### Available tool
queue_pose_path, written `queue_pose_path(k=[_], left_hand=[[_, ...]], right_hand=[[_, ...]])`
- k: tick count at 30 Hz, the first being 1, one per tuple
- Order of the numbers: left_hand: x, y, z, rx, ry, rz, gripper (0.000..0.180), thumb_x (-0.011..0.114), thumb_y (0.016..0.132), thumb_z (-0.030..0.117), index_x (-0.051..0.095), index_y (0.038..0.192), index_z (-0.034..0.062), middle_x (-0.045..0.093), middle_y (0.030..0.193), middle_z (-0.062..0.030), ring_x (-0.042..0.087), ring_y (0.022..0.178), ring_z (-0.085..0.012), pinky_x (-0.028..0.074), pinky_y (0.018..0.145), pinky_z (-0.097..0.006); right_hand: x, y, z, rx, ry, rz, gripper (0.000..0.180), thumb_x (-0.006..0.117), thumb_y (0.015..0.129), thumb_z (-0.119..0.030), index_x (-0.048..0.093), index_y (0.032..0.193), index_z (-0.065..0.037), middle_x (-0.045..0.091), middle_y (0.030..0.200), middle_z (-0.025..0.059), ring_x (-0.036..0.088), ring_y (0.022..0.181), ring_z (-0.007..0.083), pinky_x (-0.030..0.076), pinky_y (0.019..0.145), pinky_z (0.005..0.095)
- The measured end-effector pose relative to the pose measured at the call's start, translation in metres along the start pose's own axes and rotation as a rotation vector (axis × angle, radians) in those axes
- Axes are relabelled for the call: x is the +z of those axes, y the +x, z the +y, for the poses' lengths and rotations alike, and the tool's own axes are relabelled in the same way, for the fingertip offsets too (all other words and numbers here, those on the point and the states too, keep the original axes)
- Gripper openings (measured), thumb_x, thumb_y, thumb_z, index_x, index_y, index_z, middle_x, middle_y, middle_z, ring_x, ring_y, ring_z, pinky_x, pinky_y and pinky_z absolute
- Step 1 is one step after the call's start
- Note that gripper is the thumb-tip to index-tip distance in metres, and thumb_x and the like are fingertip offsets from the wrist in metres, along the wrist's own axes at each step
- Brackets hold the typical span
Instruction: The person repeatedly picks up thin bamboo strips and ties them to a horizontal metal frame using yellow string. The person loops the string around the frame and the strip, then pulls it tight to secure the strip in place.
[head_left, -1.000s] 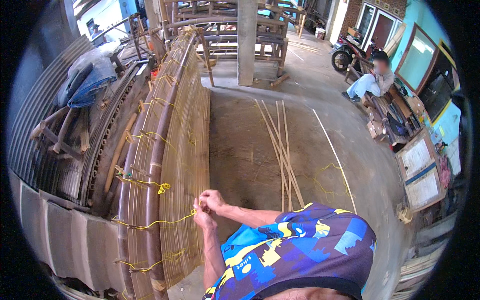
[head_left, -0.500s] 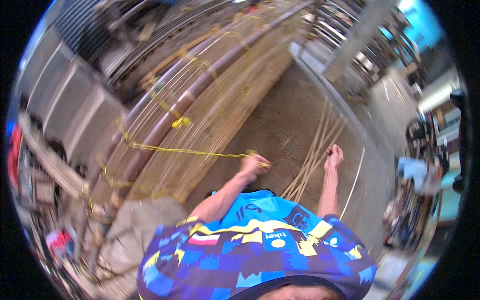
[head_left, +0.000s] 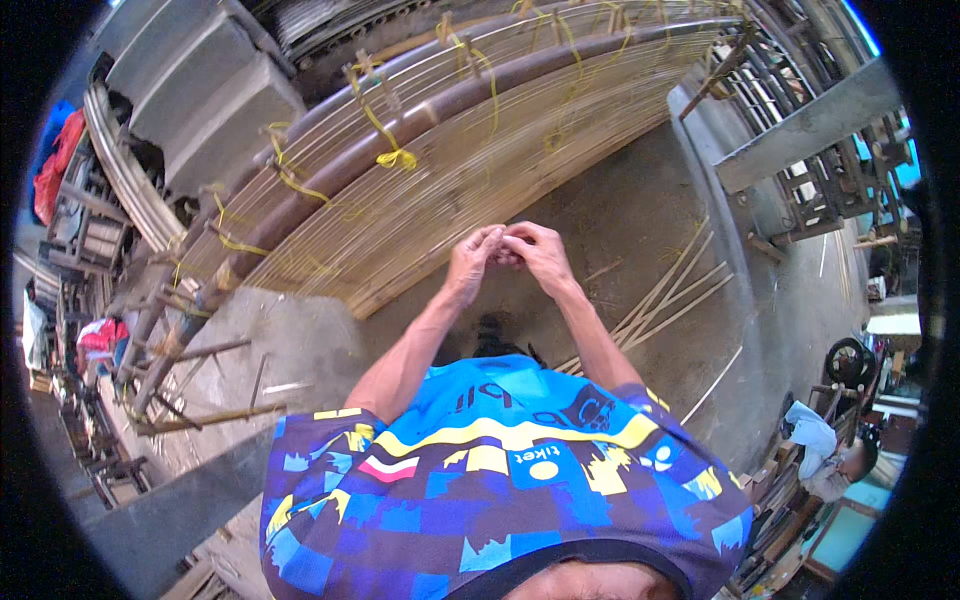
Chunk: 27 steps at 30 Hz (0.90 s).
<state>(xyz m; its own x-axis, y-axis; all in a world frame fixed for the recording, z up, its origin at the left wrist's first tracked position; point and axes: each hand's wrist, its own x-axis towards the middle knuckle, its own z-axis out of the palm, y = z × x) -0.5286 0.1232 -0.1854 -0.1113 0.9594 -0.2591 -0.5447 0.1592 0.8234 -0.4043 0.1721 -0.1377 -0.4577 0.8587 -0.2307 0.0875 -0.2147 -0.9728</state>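
Note:
My left hand (head_left: 470, 262) and my right hand (head_left: 541, 256) meet in front of my chest, thumbs and fingers pinched close together. Whatever lies between the fingertips is too small or hidden to make out. Just beyond them slopes a long panel of thin wooden or bamboo slats (head_left: 480, 190), running from lower left to upper right. A thick brown pole (head_left: 345, 178) lies along its upper part. Yellow cords (head_left: 487, 75) loop around the pole and slats, and one knotted yellow bundle (head_left: 397, 159) hangs by the pole.
Several loose thin strips (head_left: 665, 305) lie crossed on the dark floor to my right. A low kerb (head_left: 712, 190) runs beyond them. Grey corrugated sheets (head_left: 205, 85) stand at far left, and a wooden pole frame (head_left: 165, 375) is at left. Another person (head_left: 830, 465) is at far right.
My right hand has come in from the right to meet my left. The yellow cord stretched from my left hand to the panel no longer shows. The view has turned.

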Motion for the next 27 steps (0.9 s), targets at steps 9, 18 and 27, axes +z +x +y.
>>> queue_pose_path(k=[9, 18, 27], left_hand=[[-0.087, -0.103, 0.049, 0.081, 0.33, 0.414, 0.02, 0.054, 0.085, 0.019, 0.058, 0.084, 0.0, 0.06, 0.08, -0.0054, 0.056, 0.072, -0.0094, 0.048, 0.067, -0.023], [-0.202, -0.209, 0.07, 0.351, -0.161, 0.649, 0.019, 0.047, 0.088, 0.019, 0.054, 0.081, 0.0028, 0.061, 0.081, -0.0085, 0.057, 0.074, -0.0153, 0.048, 0.069, -0.027], [-0.259, -0.274, 0.078, 0.285, -0.614, 0.649, 0.01, 0.048, 0.086, 0.014, 0.051, 0.086, 0.0054, 0.05, 0.065, -0.0035, 0.051, 0.061, -0.0163, 0.048, 0.068, -0.033]], right_hand=[[0.114, 0.0, 0.008, 0.113, -0.038, -0.392, 0.01, 0.056, 0.079, -0.01, 0.057, 0.079, 0.0, 0.058, 0.066, 0.0052, 0.054, 0.055, 0.0086, 0.044, 0.048, 0.0217], [0.259, -0.024, 0.032, -0.276, -0.631, -0.485, 0.015, 0.058, 0.07, -0.014, 0.059, 0.073, 0.001, 0.059, 0.063, 0.0133, 0.059, 0.057, 0.0212, 0.045, 0.054, 0.0331], [0.34, -0.075, 0.06, -0.27, -0.586, -0.475, 0.009, 0.054, 0.064, -0.005, 0.058, 0.068, 0.002, 0.058, 0.069, 0.0208, 0.058, 0.069, 0.035, 0.046, 0.062, 0.0409]])
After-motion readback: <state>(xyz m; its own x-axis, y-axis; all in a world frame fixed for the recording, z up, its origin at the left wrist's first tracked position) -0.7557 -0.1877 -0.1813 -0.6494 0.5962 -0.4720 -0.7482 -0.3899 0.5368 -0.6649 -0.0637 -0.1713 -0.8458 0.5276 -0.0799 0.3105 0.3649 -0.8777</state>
